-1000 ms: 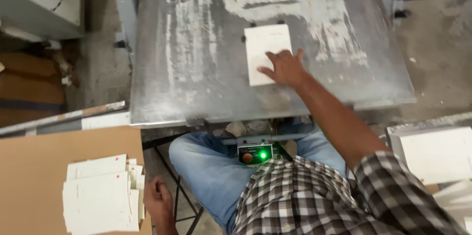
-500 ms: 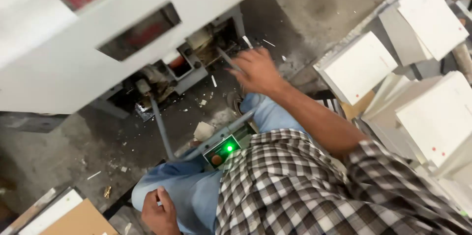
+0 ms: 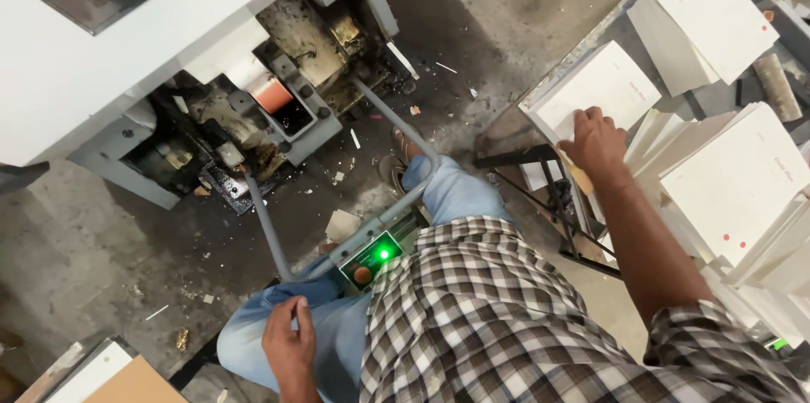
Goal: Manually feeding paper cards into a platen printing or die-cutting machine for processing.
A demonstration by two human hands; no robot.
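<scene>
Reaching to your right for the next white card off the stack.

Your right hand lies flat on the top card of the stack at the near edge of the side table, fingers spread over its lower corner, nothing pinched yet. Your left hand rests loosely on your knee, holding nothing. Next, I judge, you need to curl your fingers under that one card's edge so a single sheet lifts free of those below.

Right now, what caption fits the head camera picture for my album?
Seated person's right hand rests on a white card stack; left hand on knee.
</scene>
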